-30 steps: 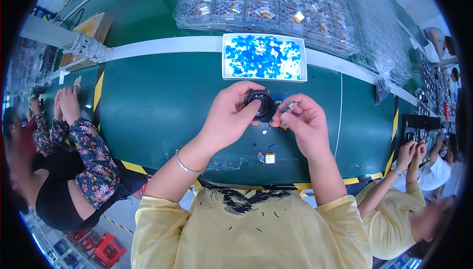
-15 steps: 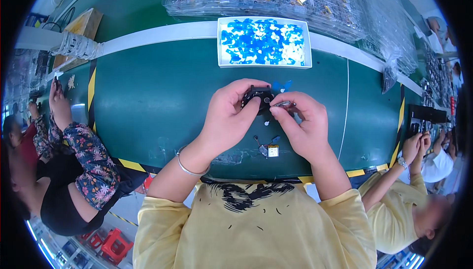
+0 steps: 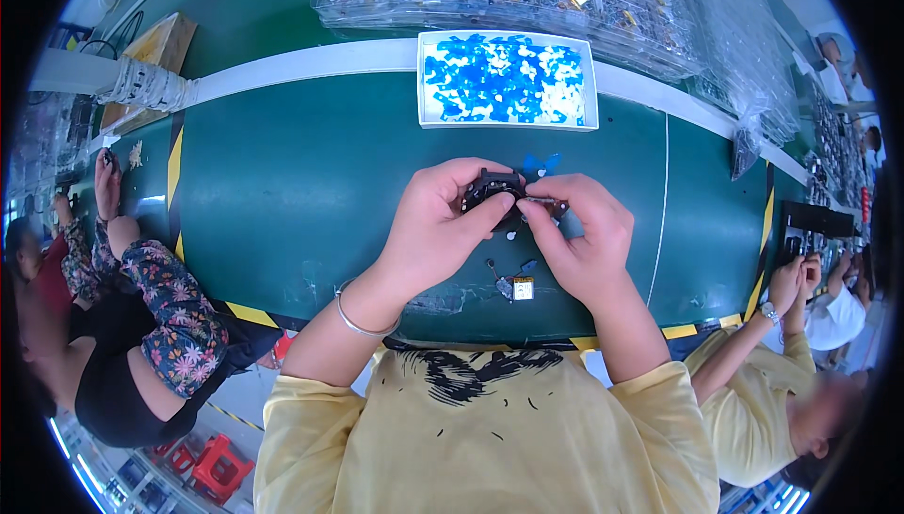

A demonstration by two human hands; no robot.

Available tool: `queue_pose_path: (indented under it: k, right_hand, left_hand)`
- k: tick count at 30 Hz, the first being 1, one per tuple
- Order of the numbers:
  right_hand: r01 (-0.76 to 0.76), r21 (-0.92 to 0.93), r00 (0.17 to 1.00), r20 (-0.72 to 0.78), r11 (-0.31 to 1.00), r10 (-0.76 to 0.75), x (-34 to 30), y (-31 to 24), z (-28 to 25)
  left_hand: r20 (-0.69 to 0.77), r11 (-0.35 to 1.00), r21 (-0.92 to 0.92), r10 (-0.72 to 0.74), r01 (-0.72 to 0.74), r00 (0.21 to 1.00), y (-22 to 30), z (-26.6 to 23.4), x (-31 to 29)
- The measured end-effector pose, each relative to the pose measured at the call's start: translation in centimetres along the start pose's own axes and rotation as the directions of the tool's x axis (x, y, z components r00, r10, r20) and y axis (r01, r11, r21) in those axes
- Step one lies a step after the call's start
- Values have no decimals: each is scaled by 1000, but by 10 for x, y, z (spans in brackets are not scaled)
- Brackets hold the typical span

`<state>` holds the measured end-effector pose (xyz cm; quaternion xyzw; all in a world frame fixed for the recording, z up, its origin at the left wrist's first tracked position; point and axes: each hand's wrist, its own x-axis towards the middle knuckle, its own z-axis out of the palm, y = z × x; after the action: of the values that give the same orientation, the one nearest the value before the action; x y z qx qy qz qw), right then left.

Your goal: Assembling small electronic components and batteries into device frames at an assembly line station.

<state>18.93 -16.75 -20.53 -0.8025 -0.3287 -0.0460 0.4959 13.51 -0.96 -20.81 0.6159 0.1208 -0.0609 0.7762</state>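
Because small things get lost easily, a square cell (image 3: 524, 288) with wired bits perhaps lies close to the body for easy reach. Just beyond it, the left hand (image 3: 441, 211) holds a round black case (image 3: 482, 186), thumb across its face and fingers around the far side, probably to steady it and leave its right side free. The right hand (image 3: 586, 227) pinches a thin part (image 3: 551, 203) between thumb and fingertips, a narrow grip that seems to suit fine control; I cannot tell whether part and case touch. Both are above the middle of the counter (image 3: 282, 194). Farther off lie blue pieces (image 3: 540, 166), then a white box (image 3: 591, 90) of blue and white bits, placed centrally, presumably to serve either hand.

At the near left, a red stool (image 3: 221, 467) stands on the floor. Striped tape (image 3: 250, 314) edges the green, slightly scuffed surface. Co-workers sit left and right, their hands raised over the work. A pale rail (image 3: 311, 64) crosses beyond, with clear trays (image 3: 377, 17) of parts at the far side.
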Motion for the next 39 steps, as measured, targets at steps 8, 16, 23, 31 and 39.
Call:
queue_pose_path:
  k: [8, 16, 23, 31, 39]
  right_hand:
    - [-48, 84, 995, 90, 995, 40, 4, -5, -4]
    - [-130, 80, 984, 135, 988, 119, 5, -9, -2]
    - [-104, 18, 993, 65, 994, 102, 5, -9, 0]
    - [-147, 26, 987, 72, 989, 145, 1, -7, 3]
    - [-527, 606, 840, 266, 596, 472, 4, 5, 5]
  left_hand:
    - [11, 993, -116, 34, -32, 999, -4, 0, 1]
    - [-24, 982, 132, 138, -133, 990, -6, 3, -3]
    - [-80, 908, 324, 307, -266, 949, -7, 7, -4]
    - [-92, 956, 192, 244, -223, 965, -9, 9, -5]
    - [-14, 920, 293, 276, -260, 961, 0, 11, -10]
